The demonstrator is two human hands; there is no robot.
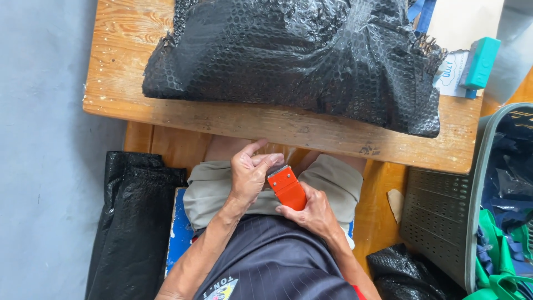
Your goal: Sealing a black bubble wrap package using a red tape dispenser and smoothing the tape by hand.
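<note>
1. I see the orange tape cutter (288, 188) held low over my lap, just below the wooden table's (266, 125) near edge.
2. My right hand (312, 213) grips its body from below, seemingly to steady it.
3. My left hand (248, 175) curls over the toothed end, fingers (270, 160) touching the blade, thumb raised.
4. A black bubble-wrapped parcel (294, 55) lies on the table, apart from both hands.

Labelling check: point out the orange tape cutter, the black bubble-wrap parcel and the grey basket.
orange tape cutter (288, 189), head view, middle of its orange body.
black bubble-wrap parcel (288, 55), head view, centre of its top face.
grey basket (438, 216), head view, its perforated side wall.
</note>
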